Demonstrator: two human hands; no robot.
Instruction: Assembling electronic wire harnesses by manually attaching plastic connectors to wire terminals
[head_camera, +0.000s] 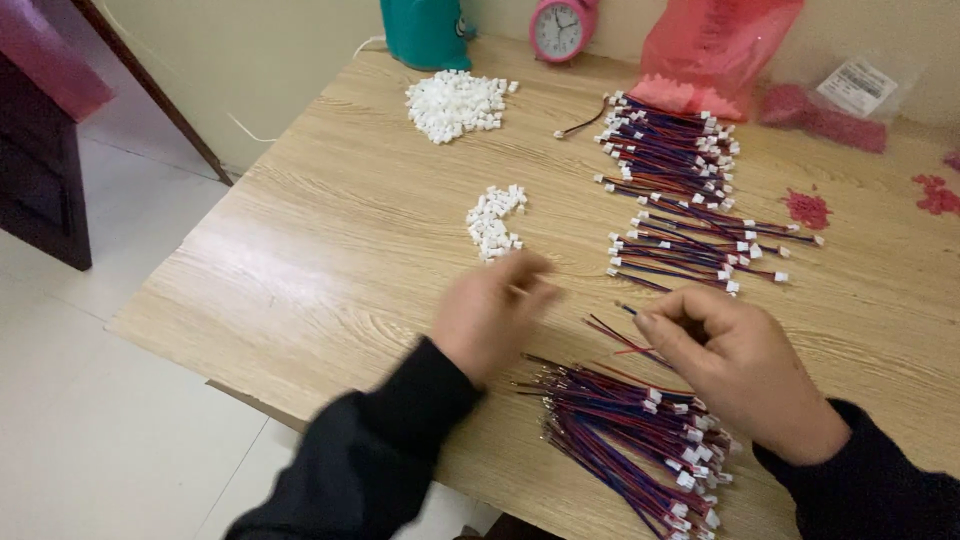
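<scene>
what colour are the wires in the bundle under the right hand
Red and dark blue wires with white end connectors, seen in the head view.

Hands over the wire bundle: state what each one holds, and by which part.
The right hand pinches a thin red-and-blue wire near its bare end. The left hand is motion-blurred; something small shows at its fingertips, but what it is cannot be told.

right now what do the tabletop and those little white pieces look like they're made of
Tabletop: looks like wood or wood-grain laminate, light oak colour with a soft sheen; which one is unclear. Small white pieces: probably moulded plastic, matte and blocky, all alike.
</scene>
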